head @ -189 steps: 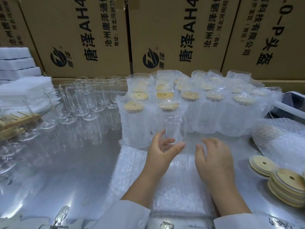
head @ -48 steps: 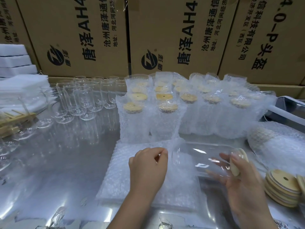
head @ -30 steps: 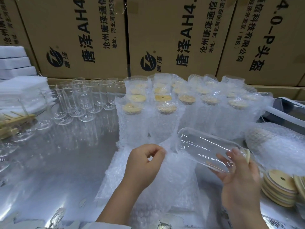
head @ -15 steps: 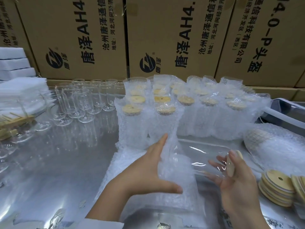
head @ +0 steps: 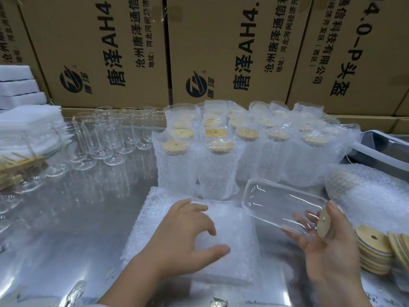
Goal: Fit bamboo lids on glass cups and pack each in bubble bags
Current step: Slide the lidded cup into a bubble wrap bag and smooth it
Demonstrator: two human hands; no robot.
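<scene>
Far to my left a pile of white foam sheets (head: 26, 125) sits at the edge of the tabletop (head: 66, 229), with some thin wooden sticks (head: 20, 165) lying just in front of it. Next come the empty glass cups (head: 106, 138), standing upright in a tight group. Cardboard boxes (head: 99, 52) with printed lettering form a wall along the back.

In the middle, the packed cups (head: 177, 165) stand upright in rows, each inside its own bubble bag with a bamboo lid showing at the top. Just in front of them a stack of flat bubble bags (head: 241, 244) lies on the tabletop. My left hand (head: 186, 238) is over that stack with its fingers (head: 188, 206) spread apart and loosely curved, gripping nothing; it is too blurred for me to tell whether they press on the top bag or hang just above it.

To the right of the stack I hold the glass cup (head: 281, 207) in the air on its side, tilted, with its base pointing up and to the left. The bamboo lid (head: 324, 222) is fitted on its mouth. My right hand (head: 327, 251) lies palm up, fingers curled under the cup's lidded end and thumb over the lid's rim, clamped on the cup. The cup is outside any bag.

Behind that hand one bagged cup (head: 354, 185) lies on its side. At the far right loose lids (head: 371, 247) are stacked on the tabletop.
</scene>
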